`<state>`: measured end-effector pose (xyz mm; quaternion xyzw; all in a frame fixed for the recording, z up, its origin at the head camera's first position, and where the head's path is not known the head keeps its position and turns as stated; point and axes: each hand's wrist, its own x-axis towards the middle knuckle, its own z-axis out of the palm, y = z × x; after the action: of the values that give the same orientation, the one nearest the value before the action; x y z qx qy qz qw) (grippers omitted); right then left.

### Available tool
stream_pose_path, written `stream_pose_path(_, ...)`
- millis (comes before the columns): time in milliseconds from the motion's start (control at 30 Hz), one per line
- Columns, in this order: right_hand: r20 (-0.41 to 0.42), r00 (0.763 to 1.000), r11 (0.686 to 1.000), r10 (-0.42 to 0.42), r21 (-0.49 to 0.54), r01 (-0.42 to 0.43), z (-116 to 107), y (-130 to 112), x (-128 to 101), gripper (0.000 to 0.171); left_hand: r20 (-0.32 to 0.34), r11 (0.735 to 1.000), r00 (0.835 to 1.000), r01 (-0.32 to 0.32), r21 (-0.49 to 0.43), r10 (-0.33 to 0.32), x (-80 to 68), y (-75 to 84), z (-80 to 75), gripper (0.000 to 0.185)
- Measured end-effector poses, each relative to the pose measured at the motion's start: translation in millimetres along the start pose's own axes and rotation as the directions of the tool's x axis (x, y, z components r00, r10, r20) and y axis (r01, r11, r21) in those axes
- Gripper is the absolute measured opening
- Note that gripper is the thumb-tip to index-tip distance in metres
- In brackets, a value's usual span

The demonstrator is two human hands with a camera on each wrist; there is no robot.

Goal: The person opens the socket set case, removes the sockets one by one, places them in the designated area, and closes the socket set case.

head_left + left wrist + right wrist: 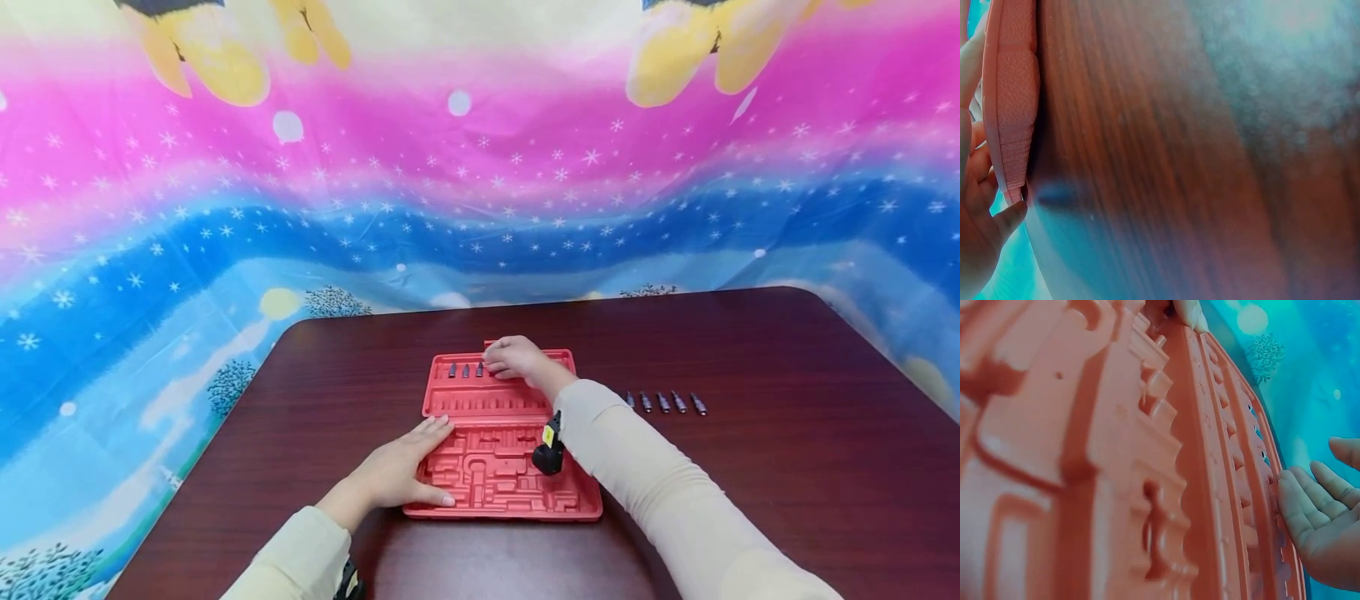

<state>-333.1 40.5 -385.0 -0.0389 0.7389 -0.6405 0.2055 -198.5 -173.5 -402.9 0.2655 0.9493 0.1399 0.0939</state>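
Observation:
An opened red moulded plastic tool case [487, 408] lies on the table. My left hand [401, 467] rests along its left side, fingers extended near the hinge and thumb at the front part. In the left wrist view, the thumb [1011, 219] is against the case's edge. My right hand [517, 360] reaches over the lid's top row, fingers fairly straight; in the right wrist view a fingertip [1288, 481] is right at the lid's rim. Just left of it, three small dark metal bits [466, 372] sit in the slots. Nothing shows between the right fingers.
Several similar dark metal bits [663, 402] lie in a row on the dark wooden table [787, 467], right of the case and beyond the right forearm. A patterned cloth backdrop [465, 192] hangs behind the table. A black wrist camera [549, 457] overhangs the case's lower half.

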Motion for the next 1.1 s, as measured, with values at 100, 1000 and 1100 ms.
stream_pose_path(100, 0.009, 1.0, 1.0, 0.006, -0.004, -0.006, 3, -4, 2, 0.024, -0.002, 1.0, 1.0, -0.004, 0.004, 0.004, 0.3, 0.2, -0.6, 0.1)
stream_pose_path(1000, -0.221, 0.974, 0.973, 0.055, -0.208, -0.102, 30, -10, 18, 0.011, 0.008, 0.999, 1.0, 0.028, 0.024, -0.028, 2.3, 1.1, -1.5, 0.1)
stream_pose_path(1100, -0.269, 0.961, 0.97, 0.066, -0.209, -0.125, 30, -7, 22, 0.011, 0.003, 0.999, 1.0, 0.026, 0.035, -0.026, 2.8, 0.4, -0.4, 0.1)
